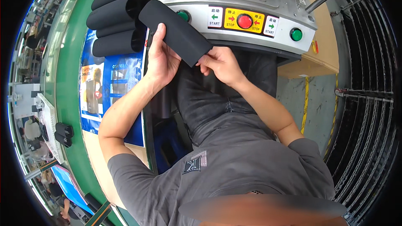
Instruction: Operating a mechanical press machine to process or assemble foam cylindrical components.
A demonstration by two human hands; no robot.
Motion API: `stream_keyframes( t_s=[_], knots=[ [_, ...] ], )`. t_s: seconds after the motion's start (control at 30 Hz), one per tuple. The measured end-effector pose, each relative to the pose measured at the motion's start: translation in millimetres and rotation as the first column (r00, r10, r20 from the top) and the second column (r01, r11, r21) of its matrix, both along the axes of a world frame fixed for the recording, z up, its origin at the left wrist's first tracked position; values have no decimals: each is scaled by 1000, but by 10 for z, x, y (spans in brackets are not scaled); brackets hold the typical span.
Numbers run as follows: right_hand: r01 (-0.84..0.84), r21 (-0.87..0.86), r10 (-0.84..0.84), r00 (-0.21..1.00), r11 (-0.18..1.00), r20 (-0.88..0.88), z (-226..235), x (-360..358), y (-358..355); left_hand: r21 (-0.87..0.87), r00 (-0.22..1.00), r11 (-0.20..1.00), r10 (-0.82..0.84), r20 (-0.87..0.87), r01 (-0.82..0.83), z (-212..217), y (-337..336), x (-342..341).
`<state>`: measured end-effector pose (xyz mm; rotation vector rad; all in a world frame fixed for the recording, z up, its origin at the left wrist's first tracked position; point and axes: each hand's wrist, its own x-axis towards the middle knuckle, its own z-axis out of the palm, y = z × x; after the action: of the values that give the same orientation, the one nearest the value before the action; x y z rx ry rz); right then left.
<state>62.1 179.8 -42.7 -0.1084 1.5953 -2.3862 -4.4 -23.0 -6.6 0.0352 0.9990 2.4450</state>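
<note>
A matte black, rounded tube-shaped housing [176,31] is held slantwise over my lap, in front of a machine. My left hand [161,60] is closed round its left side, thumb on the upper face and fingers underneath. At its lower right end, my right hand [222,63] pinches the rim; whether the fingers also hold something small there is hidden. Several similar black housings [115,44] lie in a row on the bench to the left, their dark open ends toward the machine.
The machine's front panel [201,16] carries a red button [245,21] and green buttons [296,34] at its sides. Blue printed sheets [125,73] cover the left bench. A cardboard box [310,60] and black wire racks [368,96] stand right. People sit far left.
</note>
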Motion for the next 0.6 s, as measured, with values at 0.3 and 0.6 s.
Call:
stream_keyframes(
  t_s=[0.3,0.6],
  knots=[
    [272,429,-72,901,861,-427,72,-53,451,-31,986,990,133,-101,-137,145,110,98],
    [69,81,-63,995,994,-74,-205,350,828,-241,-16,635,-371,-929,-734,-18,153,123]
  ],
)
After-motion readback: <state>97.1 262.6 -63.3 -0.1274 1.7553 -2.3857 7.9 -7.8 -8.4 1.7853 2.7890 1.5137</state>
